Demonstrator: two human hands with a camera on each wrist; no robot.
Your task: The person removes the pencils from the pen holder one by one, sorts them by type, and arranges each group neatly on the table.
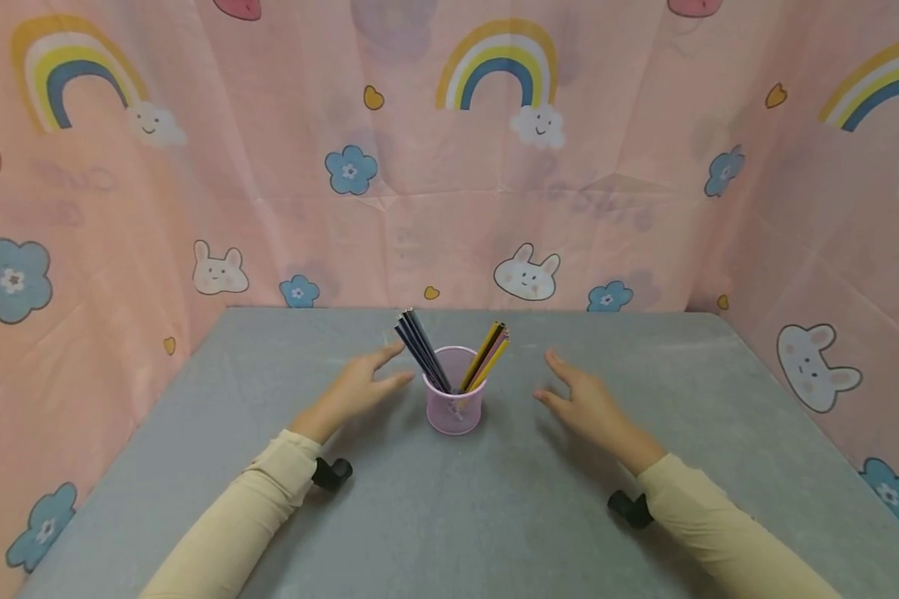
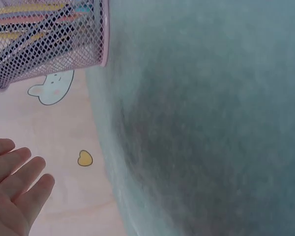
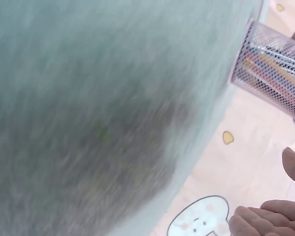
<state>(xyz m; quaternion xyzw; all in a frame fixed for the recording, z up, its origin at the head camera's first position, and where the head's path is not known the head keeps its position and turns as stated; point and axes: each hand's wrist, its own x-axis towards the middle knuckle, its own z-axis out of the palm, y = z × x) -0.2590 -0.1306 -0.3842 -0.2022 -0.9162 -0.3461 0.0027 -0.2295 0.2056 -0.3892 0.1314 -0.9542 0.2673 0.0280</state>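
A pink mesh pencil cup (image 1: 454, 413) stands upright near the middle of the grey table. Several dark pencils (image 1: 424, 353) lean to the left in it, and several yellow, pink and black pencils (image 1: 485, 359) lean to the right. Just left of the cup is my left hand (image 1: 355, 389), fingers extended and holding nothing. My right hand (image 1: 588, 408) hovers to the right of the cup, farther off, also with nothing in it. Through the mesh, the left wrist view shows the pencils' lower ends inside the cup (image 2: 49, 44).
The grey table (image 1: 449, 516) reaches back to a pink patterned cloth (image 1: 419, 225), which hangs behind it and along both sides. A small black device (image 1: 333, 474) sits at the left wrist, with another black device (image 1: 631, 508) at the right wrist.
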